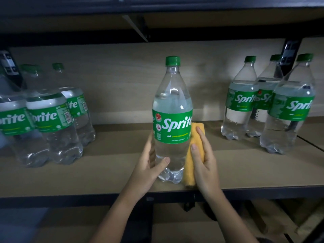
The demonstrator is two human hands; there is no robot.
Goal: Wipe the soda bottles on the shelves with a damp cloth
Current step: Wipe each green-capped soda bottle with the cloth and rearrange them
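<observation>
A clear Sprite bottle [172, 120] with a green cap and green label stands upright near the front of the shelf [112, 174]. My left hand [150, 165] grips its lower body from the left, thumb across the front. My right hand [204, 155] holds a folded orange cloth [190, 171] and presses it against the bottle's right side, below the label. Part of the cloth is hidden under my fingers.
Three Sprite bottles [47, 120] stand in a group at the left of the shelf, and three more Sprite bottles [245, 100] at the right. A dark upper shelf [157, 7] hangs close overhead. The shelf's black front rail [70, 200] runs below my wrists.
</observation>
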